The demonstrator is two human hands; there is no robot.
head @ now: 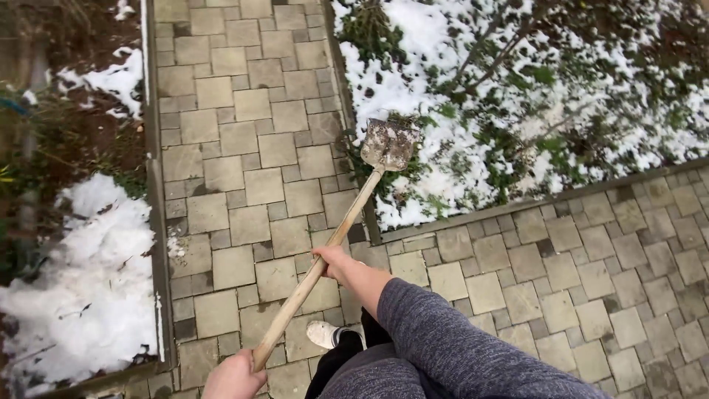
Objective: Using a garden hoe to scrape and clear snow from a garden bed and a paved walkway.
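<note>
Wooden and pale, the shovel's handle (325, 266) runs on a long diagonal from lower left up to the soiled metal blade (388, 144), which sits at the corner of the snowy garden bed (517, 111). In the head view, the left hand (235, 378) is wrapped around the handle's butt end, while the right hand (334, 260) is closed around it midway (so nearer the blade). Grey paving stones (244, 148) lie beneath; a white shoe (325, 334) shows below. No containers appear.

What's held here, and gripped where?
A shovel, two-handed by its wooden handle: right hand around mid-shaft, left hand at the butt end. The blade is free.
</note>
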